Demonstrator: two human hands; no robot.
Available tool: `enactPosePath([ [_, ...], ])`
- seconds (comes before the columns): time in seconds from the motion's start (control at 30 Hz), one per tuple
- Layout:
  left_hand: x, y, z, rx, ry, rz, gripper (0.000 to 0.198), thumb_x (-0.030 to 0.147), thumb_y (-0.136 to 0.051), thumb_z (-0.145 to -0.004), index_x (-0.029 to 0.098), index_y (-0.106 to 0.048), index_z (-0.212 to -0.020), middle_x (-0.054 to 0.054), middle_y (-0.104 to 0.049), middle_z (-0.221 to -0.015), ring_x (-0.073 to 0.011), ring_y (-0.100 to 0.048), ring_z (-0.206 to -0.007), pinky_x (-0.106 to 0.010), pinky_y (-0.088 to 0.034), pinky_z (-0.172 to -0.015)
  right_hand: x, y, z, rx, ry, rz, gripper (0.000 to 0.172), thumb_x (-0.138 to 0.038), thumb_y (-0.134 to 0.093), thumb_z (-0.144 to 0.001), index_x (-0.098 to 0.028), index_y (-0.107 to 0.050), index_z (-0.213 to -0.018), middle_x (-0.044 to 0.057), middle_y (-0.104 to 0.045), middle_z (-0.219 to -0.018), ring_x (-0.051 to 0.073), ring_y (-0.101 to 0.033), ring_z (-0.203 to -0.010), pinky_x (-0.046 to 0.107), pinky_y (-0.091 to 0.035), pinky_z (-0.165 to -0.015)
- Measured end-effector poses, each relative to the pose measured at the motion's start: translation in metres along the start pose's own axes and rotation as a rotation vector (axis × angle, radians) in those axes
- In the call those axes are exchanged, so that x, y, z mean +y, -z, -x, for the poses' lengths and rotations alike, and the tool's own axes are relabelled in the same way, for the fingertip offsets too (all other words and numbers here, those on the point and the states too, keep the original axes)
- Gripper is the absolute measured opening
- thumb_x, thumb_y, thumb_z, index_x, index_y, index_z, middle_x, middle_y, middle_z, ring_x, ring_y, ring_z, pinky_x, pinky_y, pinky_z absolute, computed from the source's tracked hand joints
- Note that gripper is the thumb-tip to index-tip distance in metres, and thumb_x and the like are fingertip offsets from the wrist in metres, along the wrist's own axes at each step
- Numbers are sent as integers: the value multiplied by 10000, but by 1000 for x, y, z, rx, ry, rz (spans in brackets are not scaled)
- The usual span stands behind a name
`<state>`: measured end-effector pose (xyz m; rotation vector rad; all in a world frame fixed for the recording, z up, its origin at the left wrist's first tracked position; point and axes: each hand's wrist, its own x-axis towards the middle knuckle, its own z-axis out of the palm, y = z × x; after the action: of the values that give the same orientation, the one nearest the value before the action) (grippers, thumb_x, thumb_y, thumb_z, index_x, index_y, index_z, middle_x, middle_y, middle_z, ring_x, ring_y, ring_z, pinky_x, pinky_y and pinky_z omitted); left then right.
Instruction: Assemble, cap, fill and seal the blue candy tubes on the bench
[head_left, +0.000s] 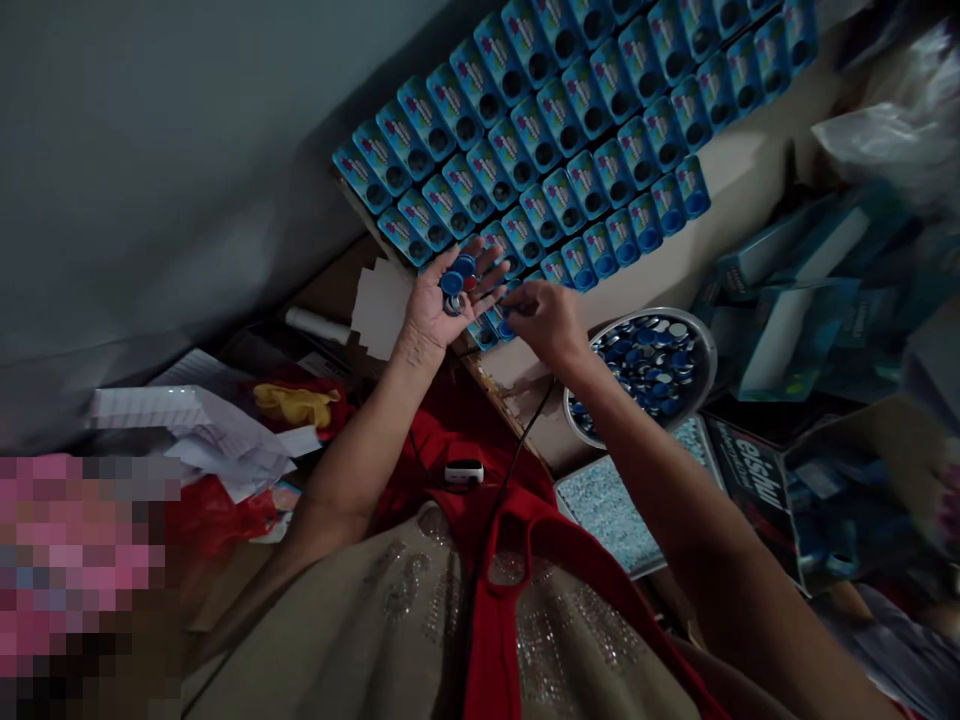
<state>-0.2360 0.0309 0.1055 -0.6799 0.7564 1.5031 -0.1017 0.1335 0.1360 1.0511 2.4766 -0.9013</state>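
Note:
My left hand (446, 298) is palm up with its fingers spread, and several small round blue discs (453, 283) with silvery rims lie in it. A small red piece (469, 284) shows among them. Close to its right, my right hand (541, 318) has thumb and fingers pinched together at a blue disc (507, 328) by the nearest cards; the fingertips partly hide it. Beyond both hands, printed blue cards (450, 108) lie in slanting rows. Most of them show a dark round hollow, while several in the nearer row have a blue disc there.
A round metal bowl (709, 350) full of blue and silver discs stands right of my right forearm. Below it sits a tray (637, 573) of pale blue bits. Blue boxes (795, 330) are stacked at right. Papers (217, 420) and a yellow cloth (296, 405) lie at left.

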Motion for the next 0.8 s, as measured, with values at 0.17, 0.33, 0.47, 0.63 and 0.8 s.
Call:
enactPosePath([
  [0.17,17,7,7,29,-39,26,327,351,-544,-1013,250,-699,-1283,-40,-795,-1125,-199,-773,-1042,-291,-630,-857,-6,-23,19,-154,51,202,232,-192,-580,-915,-215,-797,-996,85,-768,-1088,233,-700,-978,305,-478,-792],
  [0.33,25,15,9,43,7,22,284,328,-597,-989,245,-718,-1233,-42,-799,-980,-151,-772,-817,-184,-584,-607,-20,-35,13,-163,-8,382,232,-197,-523,-946,-229,-728,-1049,103,-745,-1096,245,-699,-899,316,-425,-659],
  [0.47,31,29,12,28,71,3,321,367,-590,-974,220,-731,-1223,-67,-797,-936,-161,-760,-754,-182,-555,-530,-20,-37,-3,-134,-93,389,218,-232,-655,-866,-243,-664,-1084,96,-764,-1030,264,-696,-877,308,-415,-640],
  [0.63,35,37,19,-11,91,13,368,273,-580,-927,197,-724,-1256,-69,-788,-884,-148,-733,-681,-172,-495,-454,-19,-31,-10,-149,-86,383,293,-207,-709,-824,-250,-650,-1108,84,-770,-1018,260,-699,-864,305,-412,-646],
  [0.8,30,34,24,-11,26,-26,214,249,-711,-896,190,-761,-1096,-39,-759,-838,-87,-677,-611,-133,-396,-402,-25,-8,-3,-92,9,212,160,-320,-703,-884,-227,-702,-1014,49,-739,-893,218,-670,-809,305,-461,-698],
])
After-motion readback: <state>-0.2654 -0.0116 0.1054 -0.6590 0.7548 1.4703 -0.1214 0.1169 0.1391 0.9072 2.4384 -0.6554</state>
